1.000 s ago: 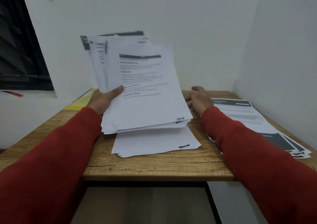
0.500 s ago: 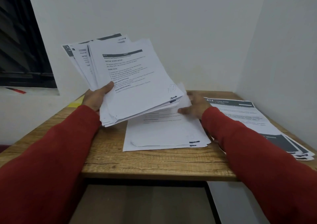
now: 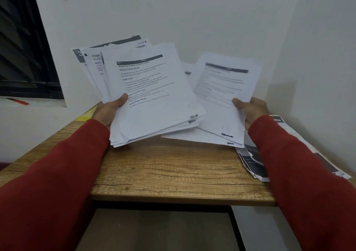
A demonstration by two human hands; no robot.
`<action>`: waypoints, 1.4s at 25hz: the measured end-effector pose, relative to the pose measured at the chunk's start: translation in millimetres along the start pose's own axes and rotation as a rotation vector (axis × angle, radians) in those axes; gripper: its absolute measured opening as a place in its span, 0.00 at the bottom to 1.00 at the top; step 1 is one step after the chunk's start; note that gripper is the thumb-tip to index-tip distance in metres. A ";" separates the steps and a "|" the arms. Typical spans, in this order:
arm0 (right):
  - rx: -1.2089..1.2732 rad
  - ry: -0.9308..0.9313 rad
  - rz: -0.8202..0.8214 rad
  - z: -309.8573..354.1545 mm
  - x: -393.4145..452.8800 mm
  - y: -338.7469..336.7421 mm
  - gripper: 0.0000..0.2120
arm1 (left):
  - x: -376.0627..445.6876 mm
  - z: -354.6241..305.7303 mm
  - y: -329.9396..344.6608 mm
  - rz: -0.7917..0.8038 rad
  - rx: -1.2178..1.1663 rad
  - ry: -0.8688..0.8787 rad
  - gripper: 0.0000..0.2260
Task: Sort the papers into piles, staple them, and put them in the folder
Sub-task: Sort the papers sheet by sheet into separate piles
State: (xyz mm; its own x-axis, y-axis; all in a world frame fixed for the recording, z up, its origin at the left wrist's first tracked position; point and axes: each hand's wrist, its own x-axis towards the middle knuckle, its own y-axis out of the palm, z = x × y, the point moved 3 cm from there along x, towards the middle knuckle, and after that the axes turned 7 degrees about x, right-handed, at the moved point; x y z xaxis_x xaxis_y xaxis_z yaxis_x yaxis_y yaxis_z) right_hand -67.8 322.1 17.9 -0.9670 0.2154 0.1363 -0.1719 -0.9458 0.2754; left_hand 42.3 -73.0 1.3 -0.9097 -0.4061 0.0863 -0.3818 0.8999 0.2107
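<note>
A wooden table [image 3: 169, 170] stands in a white-walled corner. Above its far left part, the left hand [image 3: 107, 111] holds a fanned stack of papers [image 3: 146, 96] tilted upright, thumb pressed on the front sheet, fingers hidden behind. Above the table's far right part, the right hand [image 3: 252, 110] pinches a few sheets [image 3: 221, 98] at their right edge, thumb on top, lifted off the wood. A sorted pile [image 3: 254, 156] lies on the table's right edge under the right sleeve. A yellow folder [image 3: 86, 115] peeks out at the table's left edge.

papers [image 3: 154, 96] — matt white paper | table [image 3: 169, 170] — grained wood, matt
</note>
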 end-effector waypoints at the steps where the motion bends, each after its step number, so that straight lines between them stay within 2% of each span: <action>1: -0.059 0.001 0.047 -5.1 -3.6 5.9 0.08 | 0.0 -1.0 -1.6 0.027 -0.029 -0.018 0.18; 3: -0.149 0.073 0.228 -20.8 -13.8 19.1 0.11 | 1.4 -1.1 -3.4 0.069 -0.071 -0.047 0.20; 5: -0.294 0.139 0.432 -33.4 -26.0 32.2 0.12 | 0.2 0.0 -1.9 0.084 -0.104 -0.073 0.16; 7: -0.551 0.033 0.491 -25.0 -34.0 38.6 0.08 | -2.0 0.9 1.0 0.084 -0.106 -0.081 0.13; 9: -0.610 -0.120 0.327 -10.1 -29.3 34.0 0.05 | 0.0 3.0 0.5 0.053 -0.078 -0.062 0.15; 13: -0.254 -0.247 -0.163 16.9 -4.9 -9.8 0.07 | -1.0 1.5 2.3 0.103 -0.080 -0.076 0.11; 15: -0.114 -0.190 -0.296 14.0 3.3 -26.6 0.06 | -1.0 1.5 1.1 0.103 -0.095 -0.084 0.14; 17: -0.049 -0.120 -0.307 11.4 7.4 -28.2 0.04 | -1.5 0.1 0.2 0.096 -0.122 -0.086 0.16; 19: -0.198 -0.068 -0.204 7.2 13.5 -22.8 0.10 | -4.1 -0.2 1.6 0.104 -0.147 -0.103 0.15; 21: -0.475 -0.036 0.002 2.0 3.9 -6.1 0.18 | -7.2 -1.1 4.2 0.121 -0.158 -0.114 0.14; 24: -0.623 0.044 0.432 -16.9 -32.0 34.2 0.15 | -6.1 -2.2 1.8 0.093 -0.151 -0.102 0.15; 26: -0.797 -0.020 0.631 -27.1 -54.5 56.4 0.10 | -5.6 -1.4 0.7 0.082 -0.136 -0.109 0.17; 27: -0.928 -0.071 0.678 -31.2 -59.0 63.2 0.08 | -6.5 -1.6 0.7 0.083 -0.120 -0.111 0.17; 29: -1.128 -0.156 0.636 -36.1 -59.0 70.6 0.09 | -5.9 -3.3 -1.8 0.027 -0.086 -0.074 0.17; 30: -1.120 -0.172 0.609 -37.7 -58.8 71.6 0.11 | -3.6 -4.6 -5.2 -0.017 -0.067 -0.042 0.22; 32: -1.010 -0.177 0.584 -38.8 -59.3 71.1 0.15 | 4.2 -3.7 -14.5 -0.087 -0.022 0.015 0.43; 33: -0.910 -0.165 0.554 -37.5 -54.2 68.2 0.18 | 10.9 -2.1 -19.0 -0.114 -0.011 0.054 0.51; 34: -0.787 -0.136 0.494 -31.4 -49.1 63.2 0.22 | 9.3 -4.0 -17.8 -0.125 -0.012 0.088 0.52; 35: -0.664 -0.121 0.408 -22.5 -42.4 54.8 0.26 | 2.5 -8.0 -12.5 -0.129 -0.017 0.102 0.47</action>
State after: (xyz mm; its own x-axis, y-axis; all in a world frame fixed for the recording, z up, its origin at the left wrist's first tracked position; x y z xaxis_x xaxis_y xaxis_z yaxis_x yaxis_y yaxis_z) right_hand -40.5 255.7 5.8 -0.9573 -0.1907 0.2174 0.0784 -0.8948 -0.4395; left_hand 46.1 -86.5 6.6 -0.8319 -0.5327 0.1555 -0.4904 0.8369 0.2430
